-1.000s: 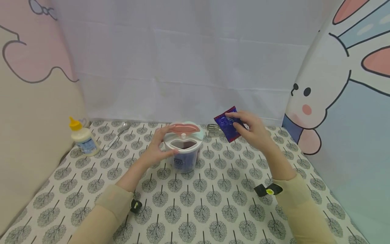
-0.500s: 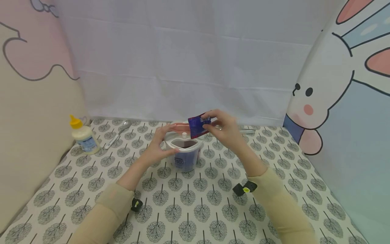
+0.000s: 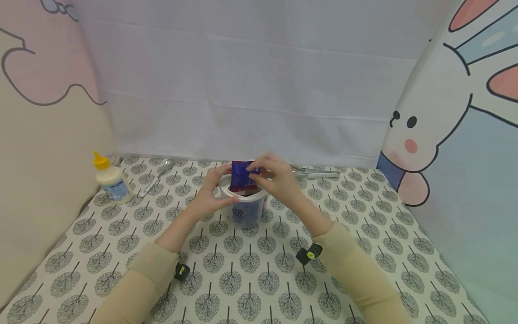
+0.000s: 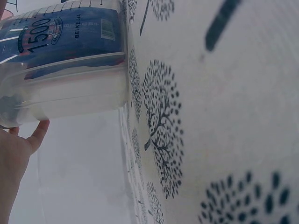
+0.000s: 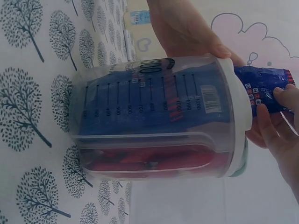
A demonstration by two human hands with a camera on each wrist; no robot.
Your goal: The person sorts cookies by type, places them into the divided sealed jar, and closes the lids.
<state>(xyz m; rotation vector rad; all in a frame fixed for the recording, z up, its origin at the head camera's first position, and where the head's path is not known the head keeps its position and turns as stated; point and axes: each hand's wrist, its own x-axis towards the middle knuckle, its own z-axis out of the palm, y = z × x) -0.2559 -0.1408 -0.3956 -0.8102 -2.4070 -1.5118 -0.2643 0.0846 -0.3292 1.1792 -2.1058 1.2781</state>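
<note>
A clear plastic storage canister (image 3: pixel 246 213) with a white-rimmed lid stands upright on the table. My left hand (image 3: pixel 208 195) grips it near the top from the left, thumb at the front. With thumb and fingers, my right hand (image 3: pixel 279 177) pinches a small blue packet (image 3: pixel 241 174) with red edges. The packet's lower end is in the lid's opening, as the right wrist view shows, with its upper part above the rim (image 5: pixel 237 93). Through the canister wall (image 5: pixel 140 100), blue wrapping shows in one compartment and red contents in another. My right hand hides part of the lid.
Left on the table are a bottle (image 3: pixel 115 184) with a yellow pointed cap and a spoon (image 3: pixel 155 177). Behind my right hand lies a utensil with a light handle (image 3: pixel 319 174), its head hidden. White cloth (image 3: pixel 251 90) hangs behind the table.
My right hand has moved left and slightly down, bringing the packet from the right of the canister into the lid opening. My left hand has kept its hold.
</note>
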